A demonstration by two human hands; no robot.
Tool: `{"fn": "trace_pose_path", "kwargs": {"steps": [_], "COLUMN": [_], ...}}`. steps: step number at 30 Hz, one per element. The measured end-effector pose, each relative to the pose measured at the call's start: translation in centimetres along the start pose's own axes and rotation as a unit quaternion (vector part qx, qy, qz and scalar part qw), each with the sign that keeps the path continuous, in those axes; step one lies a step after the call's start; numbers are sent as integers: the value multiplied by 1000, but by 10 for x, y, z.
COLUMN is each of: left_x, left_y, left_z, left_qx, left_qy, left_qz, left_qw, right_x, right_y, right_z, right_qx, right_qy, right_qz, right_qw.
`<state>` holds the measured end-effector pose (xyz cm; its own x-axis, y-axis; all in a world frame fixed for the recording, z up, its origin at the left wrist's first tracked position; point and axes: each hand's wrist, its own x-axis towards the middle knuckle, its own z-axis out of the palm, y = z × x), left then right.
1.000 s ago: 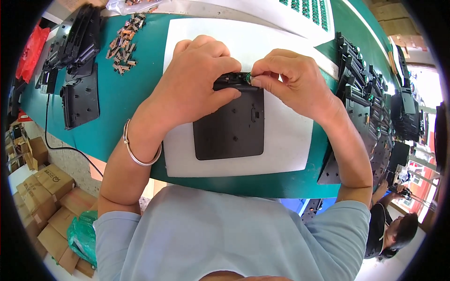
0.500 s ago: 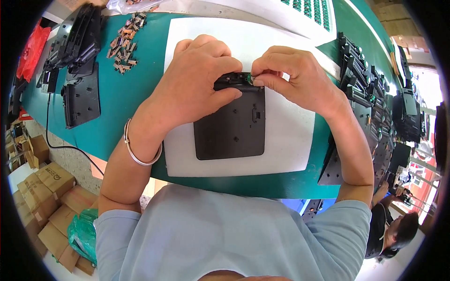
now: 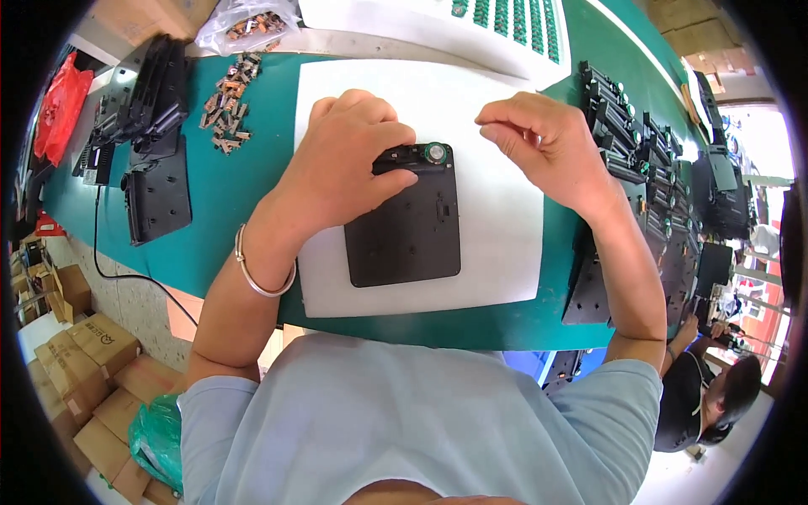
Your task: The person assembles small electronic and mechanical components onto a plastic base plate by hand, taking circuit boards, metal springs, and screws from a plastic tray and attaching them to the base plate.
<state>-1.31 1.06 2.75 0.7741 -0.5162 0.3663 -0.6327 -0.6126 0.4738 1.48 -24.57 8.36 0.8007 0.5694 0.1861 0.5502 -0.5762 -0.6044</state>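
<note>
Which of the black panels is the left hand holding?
The panel on the white mat, gripped at its far end by the left hand; the other black panels sit off the mat, to either side.

A worker wore a pale blue, short-sleeved top [image 3: 421, 404], its plain cloth creased by soft folds across the front and cut with a rounded neckline [image 3: 391, 479]. The left sleeve [image 3: 210, 425] and right sleeve [image 3: 619, 400] matched the rest of the garment in colour and ended near the elbows, leaving both forearms [image 3: 635, 269] uncovered. A slim, rigid, silver-coloured bangle [image 3: 250, 279] with a small raised detail on its band circled the left arm near the wrist. The left hand [image 3: 353, 156] and right hand [image 3: 547, 143] were bare.
</note>
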Motion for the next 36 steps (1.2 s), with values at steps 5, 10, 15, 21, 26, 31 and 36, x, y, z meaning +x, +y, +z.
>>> {"fn": "trace_pose_path", "kwargs": {"steps": [5, 10, 15, 21, 26, 31, 36], "left_x": [-1, -5, -12, -10, -12, -9, -10], "left_y": [-1, 0, 3, 9, 8, 8, 9], "left_z": [6, 14, 23, 13, 14, 18, 17], "left_qx": [-15, -8, -83, -31, -24, -42, -31], "left_qy": [-8, 19, 50, 13, 37, -3, -23], "left_qz": [-22, -27, -54, -57, -43, -57, -66], "left_qw": [1000, 999, 994, 998, 998, 998, 997], "right_x": [18, 74, 135, 166, 166, 167, 161], "right_y": [-17, -51, -69, -84, -90, -76, -72], "right_z": [-2, 35, 108, 146, 153, 160, 158], "right_qx": [-39, 12, 16, -52, -88, -94, -20], "right_qy": [-4, -42, -134, -231, -230, -195, -153], "right_qz": [-3, -88, -167, -138, -139, -205, -216], "right_qw": [999, 995, 977, 962, 959, 954, 964]}}
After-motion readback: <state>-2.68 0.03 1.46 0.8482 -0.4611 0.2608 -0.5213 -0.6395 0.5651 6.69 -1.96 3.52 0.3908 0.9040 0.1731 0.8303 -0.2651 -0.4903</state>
